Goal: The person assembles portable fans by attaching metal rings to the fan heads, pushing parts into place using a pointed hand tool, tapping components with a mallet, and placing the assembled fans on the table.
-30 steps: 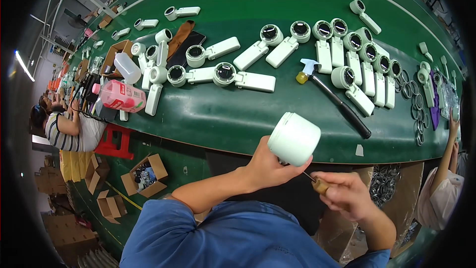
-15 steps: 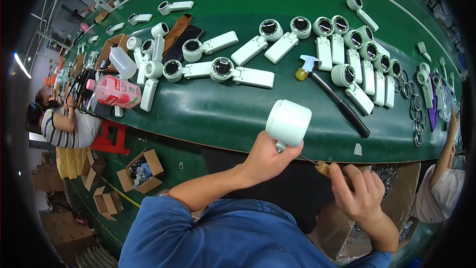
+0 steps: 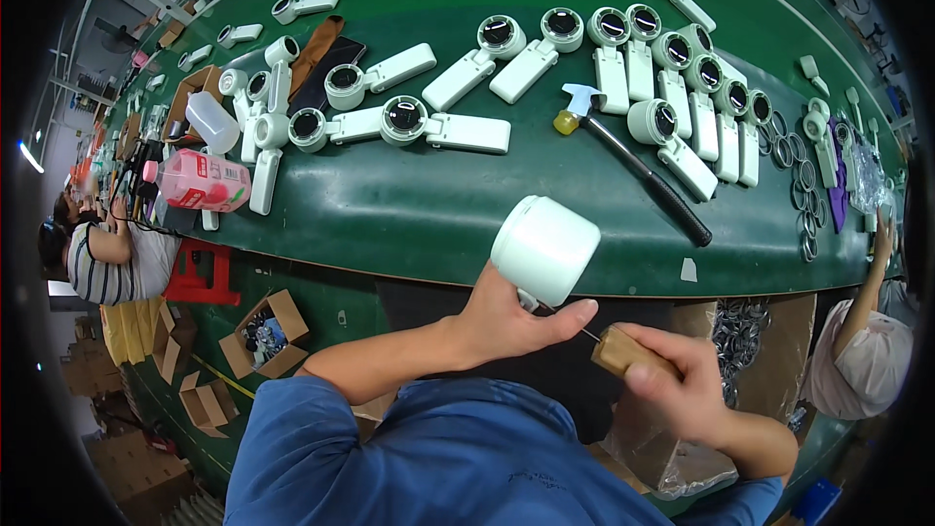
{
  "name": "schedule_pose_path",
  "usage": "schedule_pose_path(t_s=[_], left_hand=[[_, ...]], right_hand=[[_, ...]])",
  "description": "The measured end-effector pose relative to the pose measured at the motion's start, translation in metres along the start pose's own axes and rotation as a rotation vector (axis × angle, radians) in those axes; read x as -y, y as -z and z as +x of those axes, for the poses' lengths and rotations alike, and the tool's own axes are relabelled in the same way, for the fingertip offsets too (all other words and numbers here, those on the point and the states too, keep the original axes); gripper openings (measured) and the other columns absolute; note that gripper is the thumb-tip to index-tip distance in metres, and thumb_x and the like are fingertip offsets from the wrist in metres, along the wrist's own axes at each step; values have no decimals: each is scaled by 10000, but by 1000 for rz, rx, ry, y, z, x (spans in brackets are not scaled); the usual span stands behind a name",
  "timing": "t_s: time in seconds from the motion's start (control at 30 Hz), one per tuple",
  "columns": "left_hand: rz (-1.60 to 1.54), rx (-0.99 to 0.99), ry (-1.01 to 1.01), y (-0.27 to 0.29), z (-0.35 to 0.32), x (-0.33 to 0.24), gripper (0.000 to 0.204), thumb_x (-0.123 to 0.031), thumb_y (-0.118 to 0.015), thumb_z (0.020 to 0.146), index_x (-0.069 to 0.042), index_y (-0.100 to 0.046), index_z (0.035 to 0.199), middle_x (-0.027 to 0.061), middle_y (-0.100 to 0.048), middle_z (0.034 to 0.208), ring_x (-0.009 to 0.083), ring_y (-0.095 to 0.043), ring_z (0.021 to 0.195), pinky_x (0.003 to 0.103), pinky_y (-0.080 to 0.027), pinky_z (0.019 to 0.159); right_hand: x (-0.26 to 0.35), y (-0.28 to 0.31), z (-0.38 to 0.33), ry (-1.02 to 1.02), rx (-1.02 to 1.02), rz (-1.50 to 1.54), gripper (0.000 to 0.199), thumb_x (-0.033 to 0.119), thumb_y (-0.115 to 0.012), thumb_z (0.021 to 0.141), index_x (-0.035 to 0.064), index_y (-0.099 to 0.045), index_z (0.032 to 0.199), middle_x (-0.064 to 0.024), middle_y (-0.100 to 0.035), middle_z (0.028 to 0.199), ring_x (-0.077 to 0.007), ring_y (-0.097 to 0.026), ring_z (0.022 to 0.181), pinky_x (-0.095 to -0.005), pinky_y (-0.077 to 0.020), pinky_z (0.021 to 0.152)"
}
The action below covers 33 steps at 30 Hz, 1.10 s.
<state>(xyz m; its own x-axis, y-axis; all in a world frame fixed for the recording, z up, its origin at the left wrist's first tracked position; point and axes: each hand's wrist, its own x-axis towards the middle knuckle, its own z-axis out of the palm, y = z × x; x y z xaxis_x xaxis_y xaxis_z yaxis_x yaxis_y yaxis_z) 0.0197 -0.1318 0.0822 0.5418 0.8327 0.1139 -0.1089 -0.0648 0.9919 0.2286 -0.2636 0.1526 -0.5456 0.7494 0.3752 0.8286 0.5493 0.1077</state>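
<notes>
My left hand [image 3: 506, 317] grips a pale green device by its handle, and its round head [image 3: 545, 246] points up over the near edge of the green table [image 3: 390, 219]. My right hand [image 3: 677, 385] is closed on the wooden handle [image 3: 621, 351] of a thin-tipped tool. Its metal tip reaches toward the device's underside by my left thumb. On the table beyond lie many white and pale green devices [image 3: 443, 131] of the same kind, flat, with round dark-centred heads. A small mallet [image 3: 633, 161] with a black handle lies among them.
A pink bottle [image 3: 200, 183] lies at the table's left, beside a clear container [image 3: 211, 122]. Metal rings [image 3: 804, 190] lie at the right end, where another person's hand [image 3: 884, 234] reaches. A seated person [image 3: 102, 253], a red stool [image 3: 203, 273] and open cardboard boxes [image 3: 265, 333] are at the left.
My left hand has kept the device at the table edge, moving it slightly left. My right hand has brought the wooden-handled tool up to the device's underside.
</notes>
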Motion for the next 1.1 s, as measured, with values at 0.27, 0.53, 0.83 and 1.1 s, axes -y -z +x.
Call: schedule_pose_path(t_s=[0.27, 0.53, 0.83, 1.1], left_hand=[[97, 54, -8, 3, 6, -5, 206, -199, -805, 830, -45, -677, 878, 27, -643, 708, 121, -567, 610, 292, -461, 568], [194, 62, -188, 10, 3, -5, 175, -189, -786, 840, -51, -681, 818, 32, -634, 652, 135, -543, 528, 291, -442, 520], [-93, -114, 277, 47, -11, 33, 367, -68, -618, 862, 17, -604, 1219, 85, -624, 1122, 208, -618, 1002, 344, -485, 953], [-410, -293, 244, 46, 16, 27, 265, -164, -545, 1002, -20, -503, 1221, 90, -574, 1080, 218, -593, 1021, 395, -491, 933]], right_hand=[[1, 0, -5, -20, 9, 53, 387, 243, -655, 941, -50, -638, 1193, -142, -700, 859, -144, -609, 600, -269, -424, 497], [18, -12, 0, -950, 97, 1509, 339, 237, -618, 986, -52, -637, 1161, -144, -714, 809, -149, -627, 569, -257, -413, 471], [-36, -48, 14, -772, 254, 1472, 304, 295, -562, 1038, 25, -671, 1125, -58, -718, 758, -150, -622, 573, -309, -464, 525], [-69, -125, 4, -602, -129, 10, 425, 336, -699, 914, 44, -624, 1213, -117, -652, 1189, -318, -605, 1074, -368, -484, 895]])
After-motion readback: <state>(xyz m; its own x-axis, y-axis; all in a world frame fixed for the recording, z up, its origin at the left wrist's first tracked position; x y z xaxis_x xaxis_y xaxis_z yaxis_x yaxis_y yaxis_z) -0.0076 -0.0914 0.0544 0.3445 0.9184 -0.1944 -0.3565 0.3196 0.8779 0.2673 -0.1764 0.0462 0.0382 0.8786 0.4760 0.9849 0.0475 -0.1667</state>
